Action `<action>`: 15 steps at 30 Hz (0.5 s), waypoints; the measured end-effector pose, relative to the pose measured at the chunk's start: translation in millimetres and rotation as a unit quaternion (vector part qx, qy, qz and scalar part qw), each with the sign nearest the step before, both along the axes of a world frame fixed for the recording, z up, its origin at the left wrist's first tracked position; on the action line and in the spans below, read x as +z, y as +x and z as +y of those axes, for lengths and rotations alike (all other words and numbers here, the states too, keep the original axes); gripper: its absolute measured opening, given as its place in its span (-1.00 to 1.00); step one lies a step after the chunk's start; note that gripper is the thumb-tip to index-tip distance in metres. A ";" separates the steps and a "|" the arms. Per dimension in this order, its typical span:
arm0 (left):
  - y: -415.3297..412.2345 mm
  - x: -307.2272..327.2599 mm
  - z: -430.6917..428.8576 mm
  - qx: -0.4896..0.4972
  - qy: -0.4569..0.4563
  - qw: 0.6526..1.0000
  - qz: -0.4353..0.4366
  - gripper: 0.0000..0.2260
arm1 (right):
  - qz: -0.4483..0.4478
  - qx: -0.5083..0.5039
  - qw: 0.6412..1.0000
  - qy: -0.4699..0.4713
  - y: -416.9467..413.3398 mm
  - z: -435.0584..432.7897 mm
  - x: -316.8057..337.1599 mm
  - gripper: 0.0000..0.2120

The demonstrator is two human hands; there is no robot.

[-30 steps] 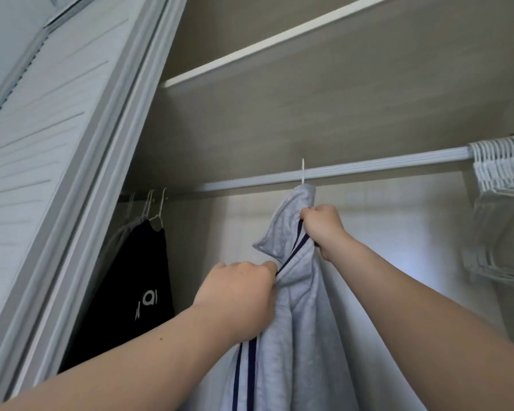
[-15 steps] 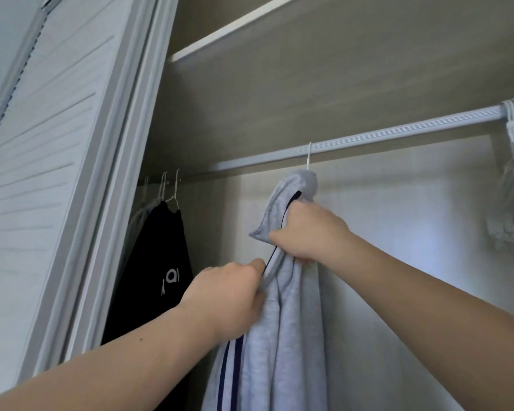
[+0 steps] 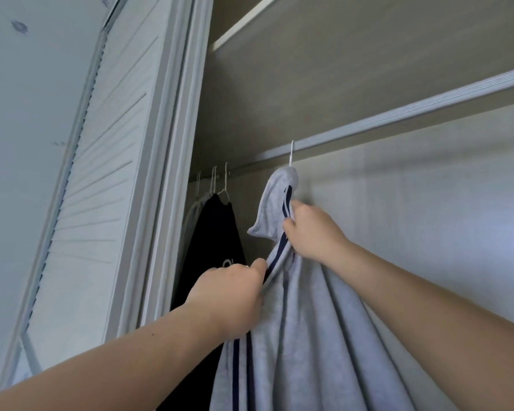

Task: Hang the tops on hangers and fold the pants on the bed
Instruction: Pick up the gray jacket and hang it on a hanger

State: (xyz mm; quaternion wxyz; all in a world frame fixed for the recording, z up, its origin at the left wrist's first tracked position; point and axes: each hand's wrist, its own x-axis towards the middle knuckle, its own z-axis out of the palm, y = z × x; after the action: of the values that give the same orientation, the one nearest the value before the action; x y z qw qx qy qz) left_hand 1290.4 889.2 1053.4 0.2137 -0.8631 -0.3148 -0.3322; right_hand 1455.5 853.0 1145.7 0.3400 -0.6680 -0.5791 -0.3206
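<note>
Your hanger: only the wire hook shows above the grey top; its shoulders sit inside the fabric. The top's hem is cut off by the bottom edge. Your left hand shows its back only, fingertips buried in cloth. It covers most of the white print on the black garment, so the print is unreadable. The rail runs off the right edge.

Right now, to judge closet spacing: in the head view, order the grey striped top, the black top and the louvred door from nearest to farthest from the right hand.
1. Grey striped top: gripped by the right hand, near its upper end.
2. Black top: hanging to the left of the grey one.
3. Louvred door: farthest, at the far left.
</note>
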 end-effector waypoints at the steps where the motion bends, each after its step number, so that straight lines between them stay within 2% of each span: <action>1: -2.7 -0.3 4.3 0.019 0.000 1.000 0.003 -0.88 | 0.006 0.011 1.000 -0.003 2.4 9.9 -0.2 -0.90; 5: -10.2 0.1 21.5 0.087 0.000 0.996 0.019 -0.83 | 0.019 0.048 0.999 -0.017 2.9 53.9 1.6 -0.88; 9: -11.7 6.8 36.0 0.131 0.043 0.989 0.054 -0.84 | 0.039 0.071 0.996 -0.031 -5.4 101.2 8.0 -0.89; 12: -5.7 18.3 49.1 0.176 0.081 0.977 0.089 -0.76 | 0.060 0.112 0.991 -0.042 -7.8 133.1 16.1 -0.86; 15: 3.6 28.1 62.5 0.222 0.075 0.965 0.120 -0.79 | 0.083 0.135 0.985 -0.063 -6.2 165.8 20.5 -0.82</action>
State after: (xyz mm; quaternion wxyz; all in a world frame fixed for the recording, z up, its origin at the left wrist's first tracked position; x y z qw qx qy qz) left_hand 1294.0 951.7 1081.5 0.3823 -0.7866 -0.4451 -0.1925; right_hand 1449.3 1018.8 1166.2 0.3839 -0.6280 -0.6531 -0.1781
